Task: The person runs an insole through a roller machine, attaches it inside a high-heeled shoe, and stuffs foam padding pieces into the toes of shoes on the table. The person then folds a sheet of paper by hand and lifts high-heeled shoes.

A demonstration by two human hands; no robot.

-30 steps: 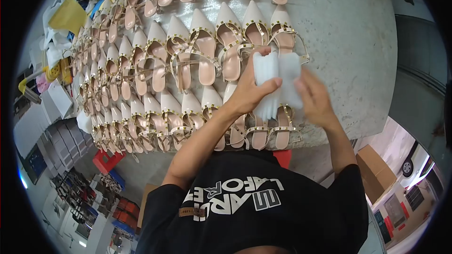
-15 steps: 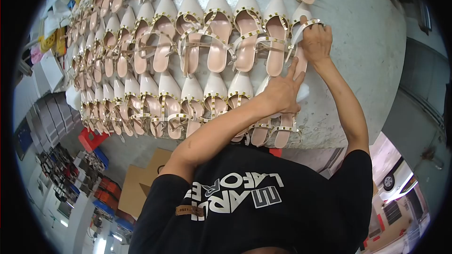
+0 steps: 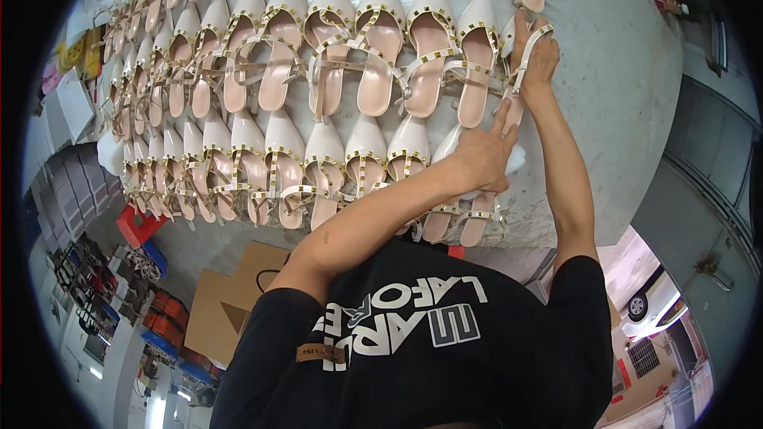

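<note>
Through the head camera I see the right hand (image 3: 541, 59) at the right end of the middle row, its fingers pushed into a pale shoe (image 3: 516, 110). The studded strap (image 3: 525, 59) loops over the back of that hand; the fingertips are hidden, so I can't tell whether they are clenched or loose. The shoe lies sole-down on the grey table (image 3: 616, 111), just beside the next shoe (image 3: 474, 87) in line.

My left hand (image 3: 483, 157) sits lower, a finger stretched out to the shoe's heel end. White padding (image 3: 517, 160) pokes out beneath the palm (whether the other fingers grip it, I can't make out). Below and to the left runs the front row of shoes (image 3: 366, 151), partly covered by the left forearm.
</note>
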